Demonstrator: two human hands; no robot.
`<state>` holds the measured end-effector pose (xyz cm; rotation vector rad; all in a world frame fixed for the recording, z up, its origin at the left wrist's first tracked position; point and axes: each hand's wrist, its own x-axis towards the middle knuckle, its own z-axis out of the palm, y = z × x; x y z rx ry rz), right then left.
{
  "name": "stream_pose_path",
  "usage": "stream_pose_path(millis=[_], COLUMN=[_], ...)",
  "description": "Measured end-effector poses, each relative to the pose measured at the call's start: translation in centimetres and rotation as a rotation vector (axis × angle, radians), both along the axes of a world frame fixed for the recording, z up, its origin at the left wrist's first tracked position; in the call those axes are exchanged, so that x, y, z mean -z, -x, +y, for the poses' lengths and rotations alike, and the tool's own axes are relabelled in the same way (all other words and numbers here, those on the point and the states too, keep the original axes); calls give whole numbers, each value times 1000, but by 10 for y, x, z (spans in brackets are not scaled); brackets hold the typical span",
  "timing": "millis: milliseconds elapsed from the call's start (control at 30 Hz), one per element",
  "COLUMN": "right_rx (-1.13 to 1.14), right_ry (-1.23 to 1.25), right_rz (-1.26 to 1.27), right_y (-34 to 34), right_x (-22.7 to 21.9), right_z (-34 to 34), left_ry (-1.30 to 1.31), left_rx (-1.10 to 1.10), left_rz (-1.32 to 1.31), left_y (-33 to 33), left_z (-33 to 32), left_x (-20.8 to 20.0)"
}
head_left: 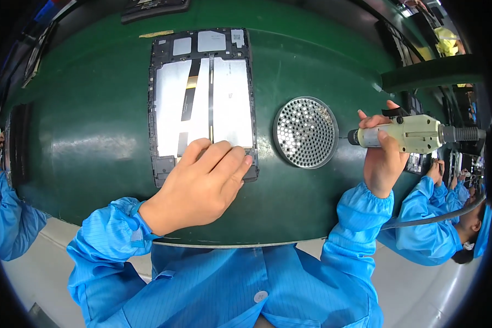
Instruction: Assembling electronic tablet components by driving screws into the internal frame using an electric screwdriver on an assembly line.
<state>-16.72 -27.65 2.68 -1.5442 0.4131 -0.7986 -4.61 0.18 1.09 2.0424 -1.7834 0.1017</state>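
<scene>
Left hand (202,183) flat, unclenched, on tablet (202,101)'s near edge; right hand (381,156) clenched around screwdriver (407,134), right of round perforated tray (305,132).

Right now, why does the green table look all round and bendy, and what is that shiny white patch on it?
In the head view, the fisheye lens bends the dark green table mat toward the picture's rim; the pale patch left of the opened black tablet frame is lamp glare, and its silver panels shine almost white; the corners go black.
</scene>
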Motion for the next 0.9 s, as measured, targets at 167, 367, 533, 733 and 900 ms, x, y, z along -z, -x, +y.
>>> stream_pose_path(millis=[167, 367, 533, 733, 900], right_rx=[-39, 12, -88, -132, -193], right_ry=[-2, 5, 33, 17, -23], right_rz=[-19, -13, -68, -215, -204], right_y=[1, -4, -8, -35, -45], right_x=[3, -3, -13, -10, -5], right_z=[-3, 1, 4, 29, 35], left_ry=[-32, -17, -69, 42, 10], left_rx=[48, 105, 189, 136, 105], left_rz=[26, 41, 52, 18, 65], left_y=[-3, -10, -19, -17, -17], left_z=[-2, 1, 2, -8, -15], left_x=[-1, 1, -6, 4, 2])
